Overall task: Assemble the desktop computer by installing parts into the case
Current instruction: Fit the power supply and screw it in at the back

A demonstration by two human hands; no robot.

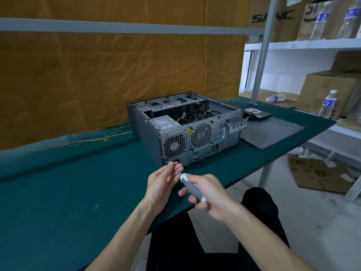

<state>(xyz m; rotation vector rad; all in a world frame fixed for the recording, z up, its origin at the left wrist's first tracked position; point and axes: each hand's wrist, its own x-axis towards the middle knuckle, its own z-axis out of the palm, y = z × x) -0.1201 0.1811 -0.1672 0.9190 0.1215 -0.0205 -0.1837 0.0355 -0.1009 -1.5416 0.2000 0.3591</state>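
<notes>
A grey desktop case lies on its side on the green table, open on top, its rear panel with two fan grilles facing me. Inside sit a power supply and cables. My right hand grips the grey-and-white handle of a screwdriver. The tool's thin shaft points up-left to the lower left corner of the rear panel. My left hand pinches that shaft near its tip, just in front of the case.
The case's side panel lies flat to the right, with a hard drive behind it. Shelves with cardboard boxes and water bottles stand at right. Yellow fabric hangs behind the table. My legs are below the table's near edge.
</notes>
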